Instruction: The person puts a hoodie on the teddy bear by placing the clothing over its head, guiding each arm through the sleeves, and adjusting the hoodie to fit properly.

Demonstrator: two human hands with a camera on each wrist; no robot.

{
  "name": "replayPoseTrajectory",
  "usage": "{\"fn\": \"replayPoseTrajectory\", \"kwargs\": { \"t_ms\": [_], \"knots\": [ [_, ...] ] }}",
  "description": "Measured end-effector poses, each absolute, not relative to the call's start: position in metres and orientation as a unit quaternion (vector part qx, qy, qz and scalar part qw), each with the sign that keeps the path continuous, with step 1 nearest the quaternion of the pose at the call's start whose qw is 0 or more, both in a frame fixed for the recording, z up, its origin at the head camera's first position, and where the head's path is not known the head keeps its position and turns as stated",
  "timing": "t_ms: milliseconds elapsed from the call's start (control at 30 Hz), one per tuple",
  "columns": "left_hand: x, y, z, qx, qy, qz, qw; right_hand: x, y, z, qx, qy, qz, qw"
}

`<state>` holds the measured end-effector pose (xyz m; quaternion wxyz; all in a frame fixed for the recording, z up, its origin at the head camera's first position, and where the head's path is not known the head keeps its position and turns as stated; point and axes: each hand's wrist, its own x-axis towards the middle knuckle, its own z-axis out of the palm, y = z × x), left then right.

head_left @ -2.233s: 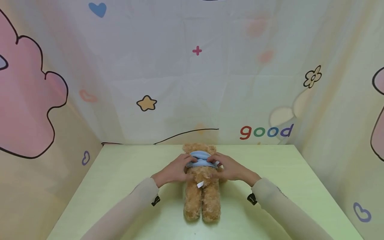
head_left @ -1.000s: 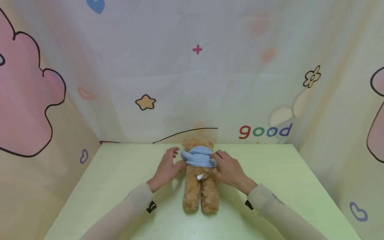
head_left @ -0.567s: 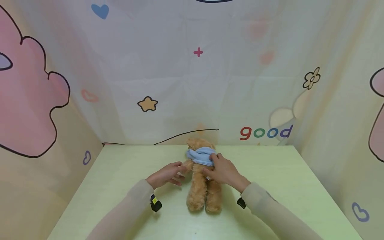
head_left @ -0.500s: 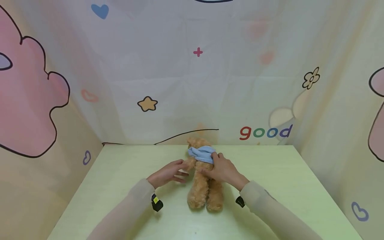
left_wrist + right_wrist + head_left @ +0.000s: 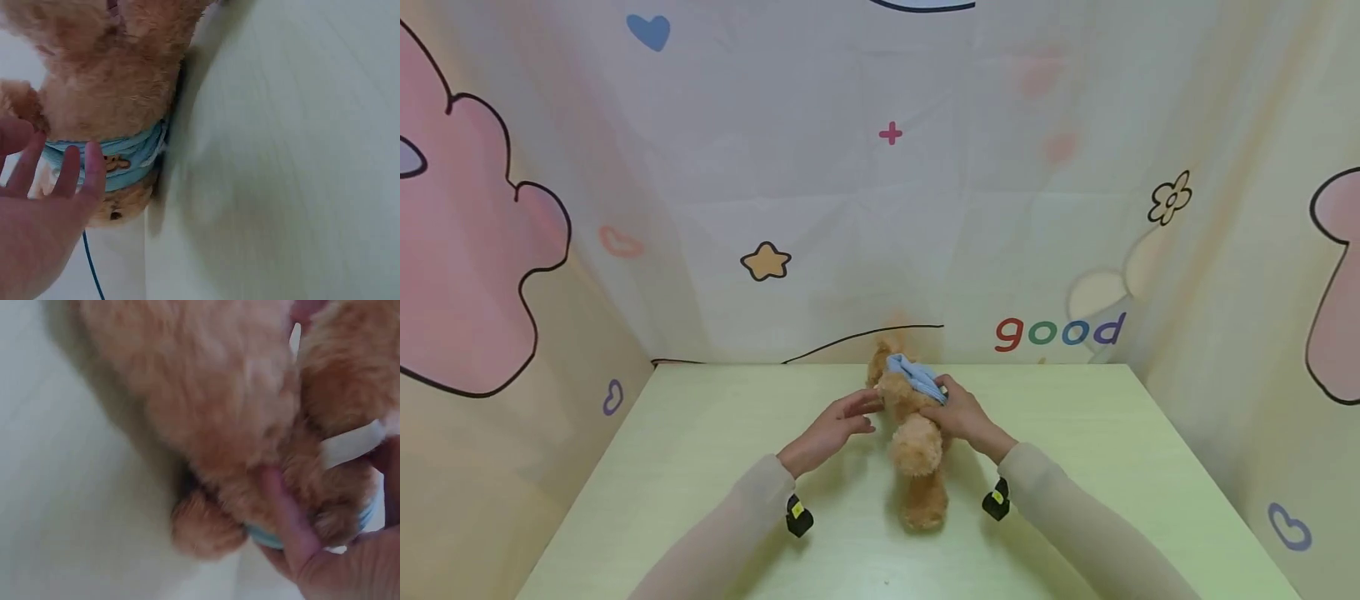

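A brown teddy bear [image 5: 916, 446] with a blue garment [image 5: 917, 377] bunched about its upper body is tipped onto its side in the head view. My right hand [image 5: 967, 421] grips it round the body, thumb on the near side. The right wrist view shows its fur and a white tag [image 5: 353, 444] between the legs. My left hand [image 5: 831, 427] is beside the bear's upper body with fingers spread; whether the fingertips touch it I cannot tell. In the left wrist view the garment's front [image 5: 125, 162] carries a small brown bear figure, and the bear's face is partly visible.
The bear lies on a pale green table [image 5: 715, 500], its head near the back edge. A printed cloth backdrop [image 5: 820, 167] rises behind the table and on both sides. Small black devices [image 5: 800, 517] are strapped at both wrists.
The bear, back up before, has rolled onto its side in the right hand's grip. My left hand let go of the garment, moved down to the bear's arm, then up beside its upper body.
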<state>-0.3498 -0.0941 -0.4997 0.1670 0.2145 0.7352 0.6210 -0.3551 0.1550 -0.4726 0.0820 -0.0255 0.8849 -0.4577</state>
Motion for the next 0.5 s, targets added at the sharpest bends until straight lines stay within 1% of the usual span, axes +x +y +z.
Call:
{"fn": "replayPoseTrajectory", "kwargs": {
  "t_ms": [33, 100, 167, 267, 333, 367, 433, 467, 500],
  "knots": [
    [-0.350, -0.094, -0.500, 0.207, 0.747, 0.616, 0.143, -0.355, 0.156, -0.474, -0.027, 0.862, -0.496, 0.097],
    [-0.352, -0.093, -0.501, 0.178, 0.764, 0.610, 0.111, -0.354, 0.157, -0.478, -0.039, 0.795, -0.591, 0.131],
    [-0.354, -0.092, -0.504, 0.148, 0.773, 0.608, 0.102, -0.352, 0.158, -0.482, -0.054, 0.718, -0.670, 0.182],
    [-0.354, -0.092, -0.512, 0.117, 0.772, 0.611, 0.133, -0.350, 0.161, -0.490, -0.062, 0.654, -0.712, 0.249],
    [-0.355, -0.092, -0.514, 0.120, 0.781, 0.595, 0.146, -0.349, 0.162, -0.495, -0.055, 0.682, -0.679, 0.266],
    [-0.355, -0.091, -0.515, 0.124, 0.791, 0.582, 0.143, -0.349, 0.161, -0.496, -0.053, 0.710, -0.652, 0.260],
    [-0.355, -0.090, -0.515, 0.141, 0.818, 0.545, 0.119, -0.348, 0.161, -0.497, -0.048, 0.776, -0.589, 0.220],
    [-0.355, -0.089, -0.514, 0.150, 0.829, 0.528, 0.106, -0.348, 0.161, -0.496, -0.050, 0.809, -0.556, 0.182],
    [-0.355, -0.089, -0.514, 0.156, 0.841, 0.509, 0.094, -0.348, 0.161, -0.495, -0.055, 0.839, -0.525, 0.133]
  ]
}}
